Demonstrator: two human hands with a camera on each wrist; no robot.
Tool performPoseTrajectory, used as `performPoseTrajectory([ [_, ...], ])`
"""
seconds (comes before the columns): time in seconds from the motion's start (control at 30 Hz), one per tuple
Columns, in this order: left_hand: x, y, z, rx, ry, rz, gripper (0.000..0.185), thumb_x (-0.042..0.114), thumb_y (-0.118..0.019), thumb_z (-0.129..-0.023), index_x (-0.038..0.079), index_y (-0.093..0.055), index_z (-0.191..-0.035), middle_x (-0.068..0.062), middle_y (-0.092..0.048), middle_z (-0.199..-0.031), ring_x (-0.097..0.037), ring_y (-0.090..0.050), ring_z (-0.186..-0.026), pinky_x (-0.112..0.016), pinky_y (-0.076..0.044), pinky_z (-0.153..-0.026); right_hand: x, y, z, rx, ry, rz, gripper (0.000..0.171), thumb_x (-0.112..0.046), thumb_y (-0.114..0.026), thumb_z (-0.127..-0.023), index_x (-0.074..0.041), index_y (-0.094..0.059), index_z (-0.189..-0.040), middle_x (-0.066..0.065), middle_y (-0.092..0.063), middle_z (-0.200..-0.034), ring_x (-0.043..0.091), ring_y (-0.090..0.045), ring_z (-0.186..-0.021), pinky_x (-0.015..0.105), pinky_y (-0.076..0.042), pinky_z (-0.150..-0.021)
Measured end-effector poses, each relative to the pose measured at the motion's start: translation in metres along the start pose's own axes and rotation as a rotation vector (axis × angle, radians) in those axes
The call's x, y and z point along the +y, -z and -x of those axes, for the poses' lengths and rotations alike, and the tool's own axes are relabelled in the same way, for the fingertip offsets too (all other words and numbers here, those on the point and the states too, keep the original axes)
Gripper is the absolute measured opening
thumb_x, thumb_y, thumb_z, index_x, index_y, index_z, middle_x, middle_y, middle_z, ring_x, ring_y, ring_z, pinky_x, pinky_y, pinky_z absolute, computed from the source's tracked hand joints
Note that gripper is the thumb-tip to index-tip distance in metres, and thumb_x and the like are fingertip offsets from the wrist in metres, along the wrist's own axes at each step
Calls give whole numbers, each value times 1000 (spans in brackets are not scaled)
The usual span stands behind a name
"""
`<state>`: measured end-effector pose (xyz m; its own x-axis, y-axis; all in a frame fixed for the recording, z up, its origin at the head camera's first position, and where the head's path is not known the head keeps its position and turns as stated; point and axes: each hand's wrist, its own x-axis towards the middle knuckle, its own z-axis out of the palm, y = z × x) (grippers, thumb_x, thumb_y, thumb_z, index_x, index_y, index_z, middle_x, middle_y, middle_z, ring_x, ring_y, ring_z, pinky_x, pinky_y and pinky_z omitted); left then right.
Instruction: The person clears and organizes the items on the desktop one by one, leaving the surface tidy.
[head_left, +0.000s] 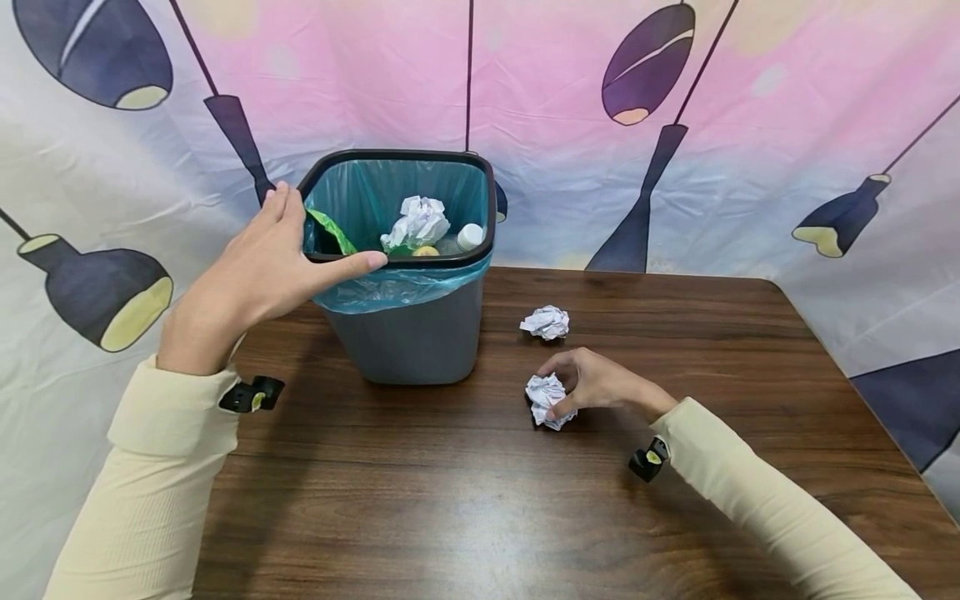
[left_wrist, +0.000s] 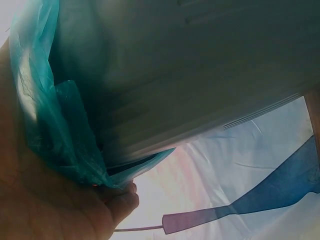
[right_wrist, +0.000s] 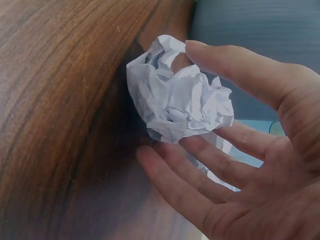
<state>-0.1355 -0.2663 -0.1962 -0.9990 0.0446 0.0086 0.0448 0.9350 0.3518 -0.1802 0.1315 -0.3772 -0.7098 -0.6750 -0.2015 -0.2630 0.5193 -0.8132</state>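
A grey waste bin point(head_left: 408, 333) with a teal liner point(head_left: 397, 287) stands at the back of the wooden table point(head_left: 450, 500). My left hand point(head_left: 296, 250) rests against its near-left corner, with the thumb straight along the front rim and the fingers up the side. In the left wrist view, the palm point(left_wrist: 50, 200) lies against the liner point(left_wrist: 45, 115) and bin wall point(left_wrist: 200, 75). My right hand point(head_left: 577, 387) curls round a crumpled paper ball point(head_left: 546, 398) on the table. The right wrist view shows thumb and fingers point(right_wrist: 210, 165) touching that ball point(right_wrist: 175, 100).
A second crumpled paper ball point(head_left: 546, 322) lies just behind the right hand. Inside the bin are crumpled paper point(head_left: 416, 221), a white bottle top point(head_left: 470, 236) and a green wrapper point(head_left: 330, 229). A patterned cloth backdrop point(head_left: 675, 167) closes off the table's far and side edges.
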Motion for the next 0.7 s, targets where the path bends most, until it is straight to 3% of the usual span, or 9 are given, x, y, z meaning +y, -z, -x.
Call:
performPoseTrajectory([
  [0.33, 0, 0, 0, 6, -3, 1, 128, 82, -51, -85, -1, 14, -157, -20, 23, -163, -35, 19, -151, -65, -2, -118, 3, -2, -1, 0, -21, -46, 54, 0, -87, -75, 8, -66, -124, 18, -67, -122, 30, -69, -104, 37, -58, -85],
  [0.5, 0, 0, 0, 6, -3, 0, 128, 82, -51, -85, -1, 13, -157, -20, 23, -163, -35, 19, -151, -65, -2, -118, 2, 1, 0, -5, -19, -69, 49, 3, -85, -76, 9, -67, -121, 17, -70, -115, 29, -71, -96, 33, -60, -76],
  [0.7, 0, 0, 0, 9, -5, 0, 127, 82, -51, -85, -1, 15, -157, -20, 24, -163, -35, 19, -151, -64, -1, -118, -5, 10, 3, -1, -75, -216, 51, 8, -80, -80, 11, -61, -127, 20, -72, -107, 28, -74, -91, 36, -61, -79],
])
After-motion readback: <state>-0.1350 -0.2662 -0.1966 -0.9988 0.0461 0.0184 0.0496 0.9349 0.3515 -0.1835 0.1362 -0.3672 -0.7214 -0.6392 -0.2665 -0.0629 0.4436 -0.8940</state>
